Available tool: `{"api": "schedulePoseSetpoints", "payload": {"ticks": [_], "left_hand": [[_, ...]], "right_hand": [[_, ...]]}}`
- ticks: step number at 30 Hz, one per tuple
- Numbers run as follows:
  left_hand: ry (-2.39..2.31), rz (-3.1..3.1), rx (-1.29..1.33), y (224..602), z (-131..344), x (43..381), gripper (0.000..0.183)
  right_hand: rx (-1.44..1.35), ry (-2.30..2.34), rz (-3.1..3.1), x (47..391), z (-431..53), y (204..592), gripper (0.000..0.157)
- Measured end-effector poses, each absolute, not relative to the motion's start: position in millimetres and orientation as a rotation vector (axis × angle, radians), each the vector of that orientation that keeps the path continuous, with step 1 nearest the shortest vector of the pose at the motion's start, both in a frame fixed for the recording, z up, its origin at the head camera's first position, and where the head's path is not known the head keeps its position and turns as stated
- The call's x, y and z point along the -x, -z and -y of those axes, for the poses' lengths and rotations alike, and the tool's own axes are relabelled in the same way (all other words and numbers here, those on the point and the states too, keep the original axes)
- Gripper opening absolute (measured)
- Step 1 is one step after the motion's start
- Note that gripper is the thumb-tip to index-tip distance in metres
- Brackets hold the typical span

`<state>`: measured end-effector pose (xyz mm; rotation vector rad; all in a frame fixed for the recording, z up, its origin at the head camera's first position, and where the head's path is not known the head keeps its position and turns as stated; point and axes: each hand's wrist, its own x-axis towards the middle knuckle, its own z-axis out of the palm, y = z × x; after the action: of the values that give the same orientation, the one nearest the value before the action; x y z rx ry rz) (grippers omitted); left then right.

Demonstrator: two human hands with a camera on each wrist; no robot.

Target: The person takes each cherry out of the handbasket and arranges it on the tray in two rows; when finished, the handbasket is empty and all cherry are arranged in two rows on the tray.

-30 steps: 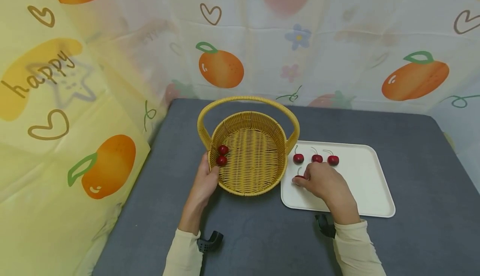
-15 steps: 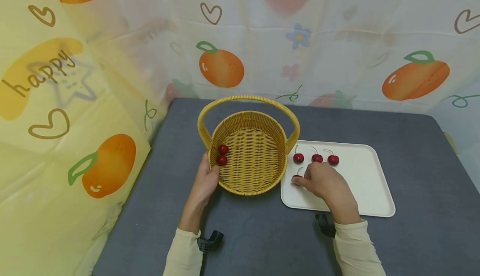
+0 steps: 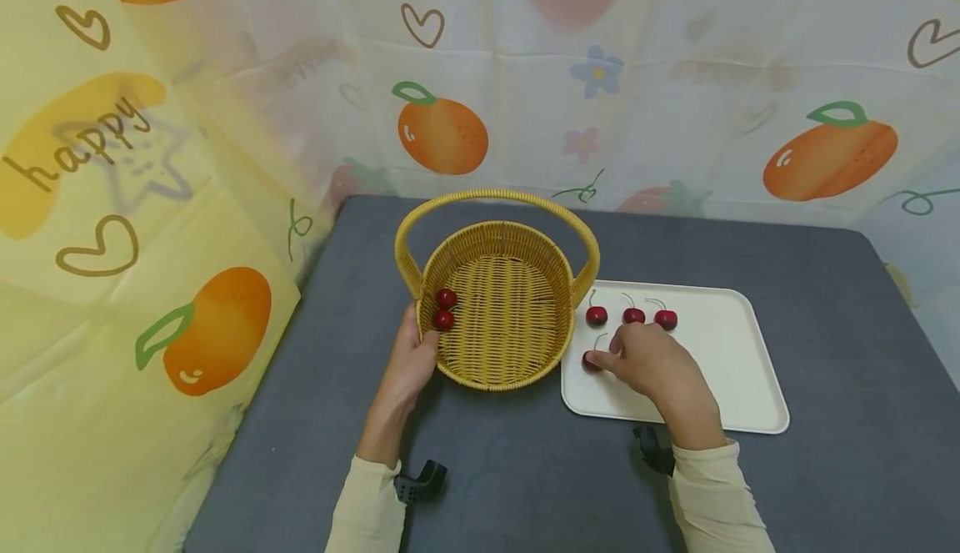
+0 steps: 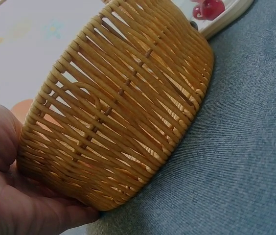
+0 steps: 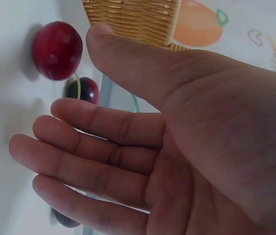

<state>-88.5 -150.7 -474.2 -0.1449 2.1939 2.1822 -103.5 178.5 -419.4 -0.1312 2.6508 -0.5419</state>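
Note:
My left hand (image 3: 415, 361) holds the round yellow wicker basket (image 3: 501, 319) by its left side. In the left wrist view the thumb is at the basket's rim and the fingers lie along its woven wall (image 4: 113, 98). Two dark red cherries (image 3: 446, 309) rest inside, against the left wall. Over the white tray (image 3: 738, 369), my right hand (image 3: 654, 365) has its thumb beside a stemmed cherry (image 3: 590, 362). The right wrist view shows this cherry (image 5: 57, 51) on the tray, with thumb and fingers spread apart and nothing between them.
Behind the right hand, a row of cherries (image 3: 596, 316) with stems stands on the tray. The basket's tall handle (image 3: 495, 195) arches at the back, and its right side sits against the tray's left edge. A fruit-print cloth (image 3: 525, 119) hangs behind the grey table (image 3: 495, 470).
The cherry by my right thumb, mostly covered before, now shows more and sits slightly further left. The right thumb and fingers have shifted slightly off it. My left hand and the basket stay put.

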Motion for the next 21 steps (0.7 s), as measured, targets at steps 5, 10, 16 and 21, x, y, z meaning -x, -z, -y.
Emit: {"api": "schedulePoseSetpoints", "payload": {"ticks": [5, 10, 16, 21], "left_hand": [[-2.189, -2.204, 0.112, 474, 151, 88, 0.061], [-2.178, -2.211, 0.097, 472, 152, 87, 0.062], [-2.169, -2.209, 0.104, 473, 152, 87, 0.062], [-2.164, -2.201, 0.116, 474, 153, 87, 0.061]], "right_hand": [[0.124, 0.508, -2.655, 104, -178, 415, 0.042], [0.185, 0.492, -2.712, 100, -179, 400, 0.047], [0.266, 0.552, -2.809, 92, -175, 375, 0.039], [0.348, 0.607, -2.842, 86, -165, 354, 0.034]]}}
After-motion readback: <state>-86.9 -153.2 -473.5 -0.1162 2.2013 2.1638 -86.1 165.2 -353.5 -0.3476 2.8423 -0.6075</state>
